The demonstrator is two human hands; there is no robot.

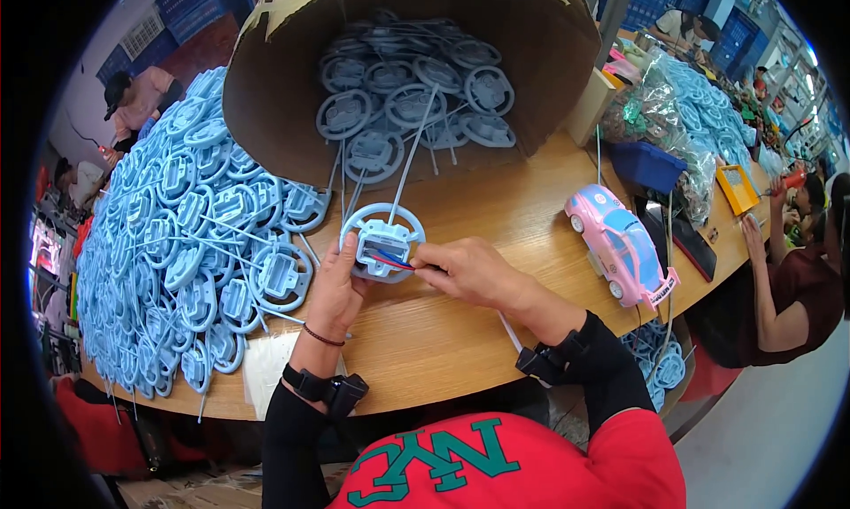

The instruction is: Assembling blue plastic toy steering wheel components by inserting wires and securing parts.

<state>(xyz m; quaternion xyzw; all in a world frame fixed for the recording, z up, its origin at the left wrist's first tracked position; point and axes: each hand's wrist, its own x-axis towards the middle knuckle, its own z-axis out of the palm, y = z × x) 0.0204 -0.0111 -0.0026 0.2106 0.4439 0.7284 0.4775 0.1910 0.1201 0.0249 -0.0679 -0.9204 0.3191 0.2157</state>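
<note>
My left hand [334,286] grips the left rim of a light blue toy steering wheel [382,240], its open-backed housing turned up toward me. A long pale rod rises from the wheel toward the box behind. My right hand [467,270] comes in from the right, its fingers pinched on thin red and blue wires [392,260] that lie over the housing. What the fingertips cover at the wires' end is hidden. A large heap of similar steering wheels [190,212] stands close to the left of my left hand.
Behind my hands, a cardboard box [540,75] lies open toward me with several wheels inside. To the right are a pink toy car [617,239], a blue bin [647,166] and a yellow tray [736,188]. Other people work along both sides.
</note>
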